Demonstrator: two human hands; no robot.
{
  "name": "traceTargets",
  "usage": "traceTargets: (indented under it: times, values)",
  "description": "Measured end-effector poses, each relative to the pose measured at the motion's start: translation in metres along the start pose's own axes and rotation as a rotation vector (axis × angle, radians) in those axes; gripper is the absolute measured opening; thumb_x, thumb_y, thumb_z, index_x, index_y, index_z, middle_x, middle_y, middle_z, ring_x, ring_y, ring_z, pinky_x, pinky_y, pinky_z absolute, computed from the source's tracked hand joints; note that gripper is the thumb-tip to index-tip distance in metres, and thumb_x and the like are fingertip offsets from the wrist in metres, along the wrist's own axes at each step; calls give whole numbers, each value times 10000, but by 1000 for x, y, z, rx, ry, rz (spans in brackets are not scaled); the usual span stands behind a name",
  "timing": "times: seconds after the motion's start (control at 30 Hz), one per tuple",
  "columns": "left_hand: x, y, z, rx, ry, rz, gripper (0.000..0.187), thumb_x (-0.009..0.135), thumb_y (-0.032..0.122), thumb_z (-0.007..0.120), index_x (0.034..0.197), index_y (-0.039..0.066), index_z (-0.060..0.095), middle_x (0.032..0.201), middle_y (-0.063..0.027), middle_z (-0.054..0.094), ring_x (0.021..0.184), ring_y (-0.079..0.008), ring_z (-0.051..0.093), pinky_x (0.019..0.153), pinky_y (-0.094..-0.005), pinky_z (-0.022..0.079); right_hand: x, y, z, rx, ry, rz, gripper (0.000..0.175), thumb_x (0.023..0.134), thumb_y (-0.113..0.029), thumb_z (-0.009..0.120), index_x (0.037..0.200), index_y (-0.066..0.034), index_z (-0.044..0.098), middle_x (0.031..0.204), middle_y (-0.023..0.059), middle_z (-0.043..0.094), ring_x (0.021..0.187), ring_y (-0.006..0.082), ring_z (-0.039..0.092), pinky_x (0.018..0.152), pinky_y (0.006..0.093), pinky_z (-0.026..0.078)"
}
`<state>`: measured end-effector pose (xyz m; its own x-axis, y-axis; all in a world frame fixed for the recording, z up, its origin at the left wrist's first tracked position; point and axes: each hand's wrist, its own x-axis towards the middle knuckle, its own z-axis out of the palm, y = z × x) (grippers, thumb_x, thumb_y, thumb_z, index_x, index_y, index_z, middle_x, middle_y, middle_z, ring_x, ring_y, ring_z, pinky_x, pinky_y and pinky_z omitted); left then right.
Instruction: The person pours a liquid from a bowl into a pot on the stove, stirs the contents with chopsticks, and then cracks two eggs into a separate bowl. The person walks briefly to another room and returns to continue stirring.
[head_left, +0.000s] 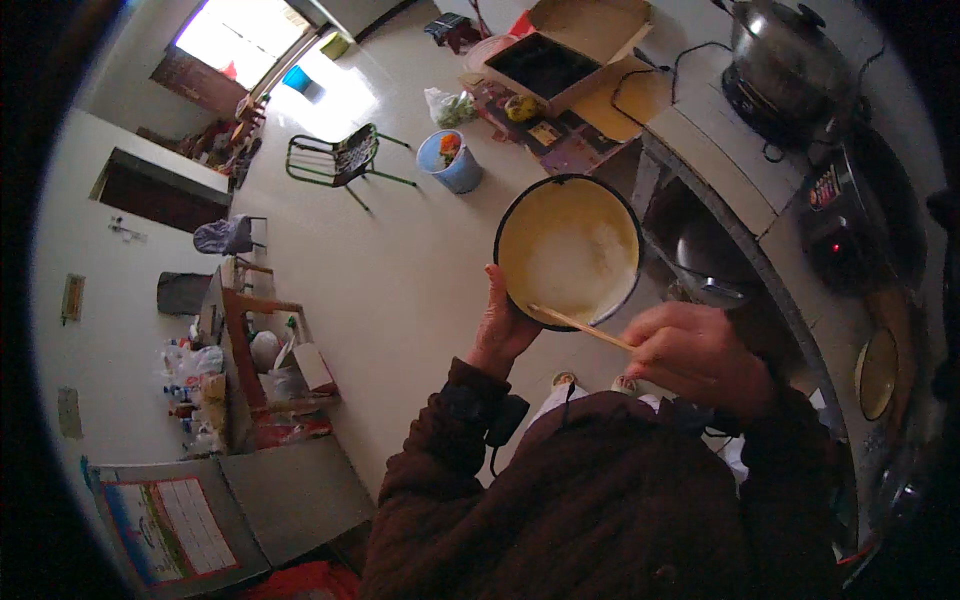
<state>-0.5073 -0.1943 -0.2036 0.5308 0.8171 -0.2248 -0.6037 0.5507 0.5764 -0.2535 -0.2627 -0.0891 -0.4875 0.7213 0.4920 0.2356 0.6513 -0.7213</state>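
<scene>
My left hand (508, 324) grips the near left side of a dark-rimmed bowl (525, 217), yellowish inside, with the thumb up by the rim. Inside the bowl lies a pale, whitish substance (574, 259); whether it is flour or a batter I cannot tell. Wooden chopsticks (581, 325), perhaps just one, are in my right hand (686, 352), which is closed around them to the right of the bowl. Their tips reach over the near rim into the bowl. The bowl is held above the floor, tilted a little towards me.
To the right, a tiled counter (720, 157) carries a metal pot (787, 56), a dark appliance with a red light (840, 225) and a small dish (876, 375). A blue bucket (454, 169), a green-framed chair (337, 157) and an open cardboard box (551, 64) stand beyond the bowl.
</scene>
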Motion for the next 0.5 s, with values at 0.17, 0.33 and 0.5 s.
traceTargets:
  times: [0.17, 0.33, 0.5]
  values:
    - [-15, 12, -24, -22, -41, 37, 887, 856, 704, 456, 1470, 81, 307, 1469, -114, 409, 1330, -282, 415, 1103, -479, 353, 21, 3, 23, -56, 12, 22, 183, 781, -63, 756, 823, -42, 579, 887, 131, 645, 766, 290, 648, 653, 368, 520]
    - [-37, 31, -50, 11, 36, 117, 921, 835, 730, 446, 1473, 82, 303, 1473, -100, 407, 1347, -264, 398, 1115, -466, 340, 47, -6, 42, 190, 7, -75, 165, 775, -24, 741, 832, -37, 587, 890, 146, 650, 770, 287, 657, 667, 361, 531]
    - [-51, 46, -51, -81, -25, 131, 838, 886, 658, 459, 1464, 67, 321, 1475, -93, 407, 1341, -248, 400, 1121, -446, 330, 63, 4, 69, 94, 13, -38, 185, 756, -39, 761, 843, -42, 598, 894, 150, 653, 809, 297, 665, 700, 366, 533]
